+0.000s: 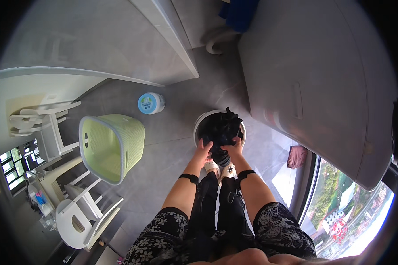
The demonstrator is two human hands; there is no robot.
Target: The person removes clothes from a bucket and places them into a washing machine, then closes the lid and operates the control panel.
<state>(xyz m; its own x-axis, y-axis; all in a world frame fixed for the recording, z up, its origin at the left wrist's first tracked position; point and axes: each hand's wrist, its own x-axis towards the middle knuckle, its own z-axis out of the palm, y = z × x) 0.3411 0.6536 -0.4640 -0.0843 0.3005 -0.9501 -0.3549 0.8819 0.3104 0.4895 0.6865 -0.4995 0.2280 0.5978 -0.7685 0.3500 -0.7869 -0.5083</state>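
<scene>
A white round bucket [198,122] stands on the floor in front of my feet. Dark, crumpled black cloth [220,127] fills it and bulges above the rim at the far right side. Part of the cloth hangs over the near edge toward my shoes. At the bucket's near left, my left hand [202,153] grips the cloth, thumb on top. My right hand [234,147] holds it at the near right, its thumb pointing inward. Both hands partly hide the near rim, and the cloth hides the inside of the bucket.
A light green basket [135,141] lies left of me, beside a blue-lidded white tub [151,103]. White chairs [77,223] stand farther left. A large white appliance [314,84] rises close on the right. Near the window, a brownish cloth [297,157] lies on the floor.
</scene>
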